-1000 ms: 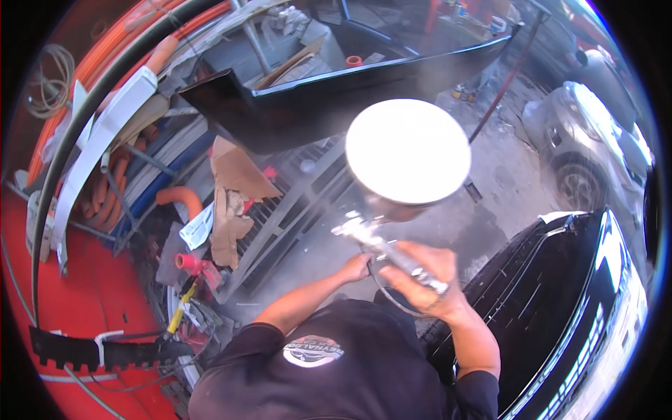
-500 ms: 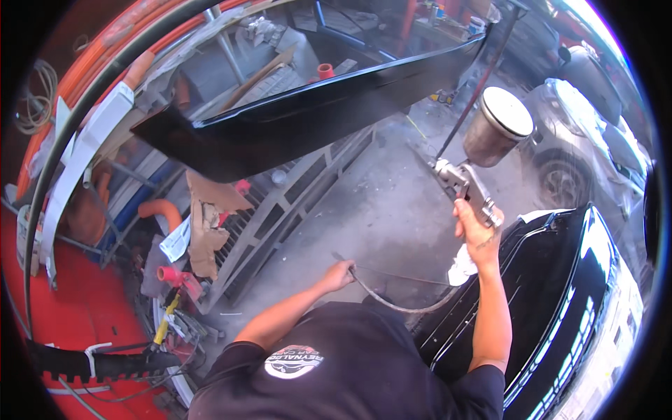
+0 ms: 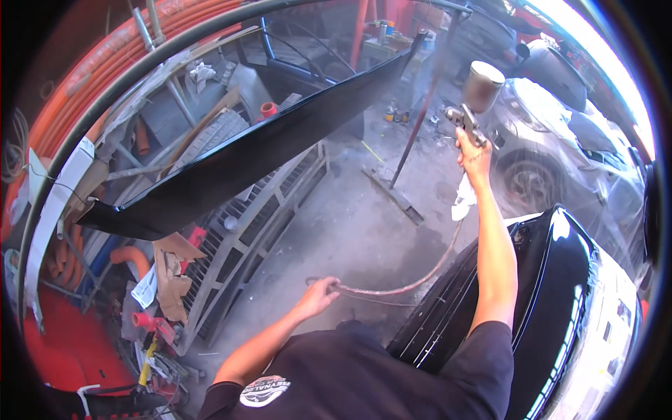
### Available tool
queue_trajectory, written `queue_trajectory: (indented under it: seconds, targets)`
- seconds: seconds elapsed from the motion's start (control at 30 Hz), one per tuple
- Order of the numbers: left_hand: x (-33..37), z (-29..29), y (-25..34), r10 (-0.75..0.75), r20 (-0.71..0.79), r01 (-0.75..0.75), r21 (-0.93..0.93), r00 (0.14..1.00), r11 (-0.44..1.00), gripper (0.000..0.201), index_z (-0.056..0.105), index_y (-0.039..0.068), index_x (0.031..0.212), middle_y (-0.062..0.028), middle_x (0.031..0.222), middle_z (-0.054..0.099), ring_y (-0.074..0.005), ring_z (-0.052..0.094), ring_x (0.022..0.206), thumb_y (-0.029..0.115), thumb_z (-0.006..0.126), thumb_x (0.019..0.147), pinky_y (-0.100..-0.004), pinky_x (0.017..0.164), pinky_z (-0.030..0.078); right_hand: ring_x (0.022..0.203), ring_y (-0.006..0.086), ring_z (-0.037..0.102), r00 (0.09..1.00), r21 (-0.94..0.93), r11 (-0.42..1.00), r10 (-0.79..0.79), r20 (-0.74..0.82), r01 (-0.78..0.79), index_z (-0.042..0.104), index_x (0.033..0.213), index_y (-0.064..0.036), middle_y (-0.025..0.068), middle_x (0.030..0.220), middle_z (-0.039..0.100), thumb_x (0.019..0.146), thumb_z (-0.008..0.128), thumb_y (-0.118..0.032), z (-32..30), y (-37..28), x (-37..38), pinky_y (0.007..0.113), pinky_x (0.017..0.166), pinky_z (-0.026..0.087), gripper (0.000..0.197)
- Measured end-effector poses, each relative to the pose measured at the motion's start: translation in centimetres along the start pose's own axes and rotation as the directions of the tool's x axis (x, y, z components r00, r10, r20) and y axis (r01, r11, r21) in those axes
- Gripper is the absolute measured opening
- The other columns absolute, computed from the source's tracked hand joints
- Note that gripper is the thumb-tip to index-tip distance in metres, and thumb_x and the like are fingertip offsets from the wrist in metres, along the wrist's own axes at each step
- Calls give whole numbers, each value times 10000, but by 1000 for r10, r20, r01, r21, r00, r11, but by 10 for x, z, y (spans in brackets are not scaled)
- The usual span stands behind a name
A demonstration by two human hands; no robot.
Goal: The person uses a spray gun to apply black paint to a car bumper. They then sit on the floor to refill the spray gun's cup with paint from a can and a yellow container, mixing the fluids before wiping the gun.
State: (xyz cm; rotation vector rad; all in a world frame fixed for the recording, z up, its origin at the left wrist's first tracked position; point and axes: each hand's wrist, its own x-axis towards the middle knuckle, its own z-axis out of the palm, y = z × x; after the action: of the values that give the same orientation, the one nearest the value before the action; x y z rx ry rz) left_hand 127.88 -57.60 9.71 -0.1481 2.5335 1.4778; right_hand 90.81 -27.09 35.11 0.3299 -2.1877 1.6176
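Note:
My right hand (image 3: 476, 164) is closed round the grip of a metal spray gun (image 3: 463, 120), held out ahead at the end of a stretched arm. A cup (image 3: 483, 87) with a pale lid sits on top of the gun. Below that hand hangs a white cloth (image 3: 464, 198). Lower and to the left, my left hand (image 3: 318, 297) is closed on a thin air hose (image 3: 392, 290), which curves up toward the gun. A long, glossy black panel (image 3: 252, 143) is held up off the floor, left of the gun and apart from it. Haze hangs about its far end.
A thin pole on a flat floor base (image 3: 393, 196) stands beyond the panel. Close on my right is a black bumper (image 3: 549, 287); a plastic-covered car (image 3: 535, 126) is behind it. Slatted frames (image 3: 262, 238), torn cardboard (image 3: 171, 276) and orange tubes (image 3: 131, 260) crowd the left.
My right hand has carried the spray gun farther out, away from my body. My left hand still grips the hose, slightly lower and farther left. The whole view has shifted, with the panel lower left.

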Motion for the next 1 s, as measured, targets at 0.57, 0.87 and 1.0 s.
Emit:
queue_trajectory:
  seconds: [0.57, 0.87, 1.0]
  targets:
    - [-30, 13, -94, -28, -20, 28, -11, 999, 1000, 358, 680, 24, 1141, -188, 961, 737, -338, 723, 909, 205, 801, 857, -468, 814, 555, 501, 89, 582, 991, 71, 995, 58, 124, -68, 750, 1021, -8, 7, 722, 653, 1012, 759, -289, 17, -96, -127, 282, 461, 438, 282]
    - [-68, 6, -161, -46, -11, 47, 99, 999, 994, 352, 681, 27, 1109, -204, 1042, 746, -385, 723, 1013, 138, 786, 791, -484, 861, 565, 545, 77, 569, 900, 125, 991, -16, 435, -42, 721, 1043, 29, 21, 702, 642, 1001, 781, -149, 50, -213, -297, 262, 524, 453, 193]
    - [-68, 29, -182, 35, -85, -31, 43, 996, 999, 303, 671, 54, 1053, -200, 935, 728, -426, 707, 947, 77, 743, 760, -518, 801, 539, 638, 122, 642, 802, 139, 990, -104, 589, 27, 738, 1093, 29, 53, 767, 711, 933, 852, -140, 73, -258, -336, 311, 603, 517, 259]
